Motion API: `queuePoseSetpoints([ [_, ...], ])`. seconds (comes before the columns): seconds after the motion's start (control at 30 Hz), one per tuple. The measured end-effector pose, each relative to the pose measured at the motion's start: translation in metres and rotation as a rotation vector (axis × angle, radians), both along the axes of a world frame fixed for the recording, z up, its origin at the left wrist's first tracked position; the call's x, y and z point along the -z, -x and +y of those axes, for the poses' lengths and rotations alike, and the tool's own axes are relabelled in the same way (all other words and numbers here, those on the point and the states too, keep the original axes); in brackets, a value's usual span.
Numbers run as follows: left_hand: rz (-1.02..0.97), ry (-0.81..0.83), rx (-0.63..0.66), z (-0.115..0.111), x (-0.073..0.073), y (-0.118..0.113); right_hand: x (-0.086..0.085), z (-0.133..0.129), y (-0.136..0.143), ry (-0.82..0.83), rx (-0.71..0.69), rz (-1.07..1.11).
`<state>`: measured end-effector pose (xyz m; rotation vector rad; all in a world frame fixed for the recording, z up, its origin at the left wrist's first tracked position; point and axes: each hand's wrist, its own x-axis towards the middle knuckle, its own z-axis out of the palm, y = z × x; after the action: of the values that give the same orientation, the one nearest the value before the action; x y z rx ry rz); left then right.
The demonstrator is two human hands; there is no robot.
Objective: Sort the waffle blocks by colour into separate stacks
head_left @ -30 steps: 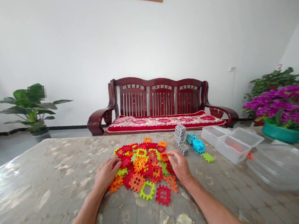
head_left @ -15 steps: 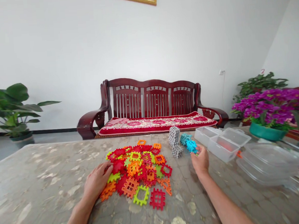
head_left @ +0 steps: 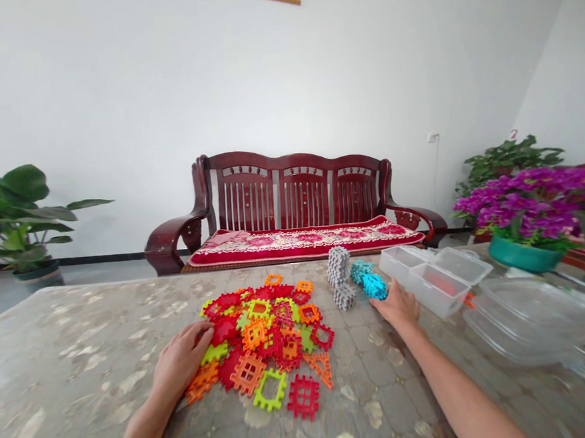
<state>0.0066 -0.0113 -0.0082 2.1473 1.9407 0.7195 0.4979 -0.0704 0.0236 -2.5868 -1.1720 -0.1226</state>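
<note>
My left hand (head_left: 184, 353) rests at the left edge of a loose heap of plastic interlocking tiles, its fingers lying loosely against a red tile (head_left: 224, 329). The heap mixes red, orange and yellow-green squares, some with window-like openings. My right hand (head_left: 401, 305) is beside the near end of a bright blue tile stack (head_left: 375, 286), thumb and forefinger apart and seemingly touching it; its other fingers are partly hidden. Behind the blue stack lies a teal tile stack (head_left: 361, 271). To their left, one grey stack (head_left: 338, 266) stands behind a shorter grey stack (head_left: 345, 297).
A clear divided plastic box (head_left: 440, 292) with its lid open stands right of my right hand. Farther right are a clear lidded container (head_left: 530, 322) and purple flowers in a green pot (head_left: 525, 255). A wooden bench (head_left: 300, 192) is beyond the table (head_left: 91, 353).
My right thumb and forefinger have spread apart beside the blue stack; a small yellow-green bit near those fingertips no longer shows. My left hand stays by the heap. The view has shifted slightly.
</note>
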Motion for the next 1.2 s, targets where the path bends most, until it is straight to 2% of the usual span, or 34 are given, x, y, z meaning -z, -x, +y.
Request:
queuePoseSetpoints([
  [1.2,-0.015,0.006,-0.001,0.001,0.001,0.002,0.005,0.03,0.001,0.002,-0.086,-0.082],
])
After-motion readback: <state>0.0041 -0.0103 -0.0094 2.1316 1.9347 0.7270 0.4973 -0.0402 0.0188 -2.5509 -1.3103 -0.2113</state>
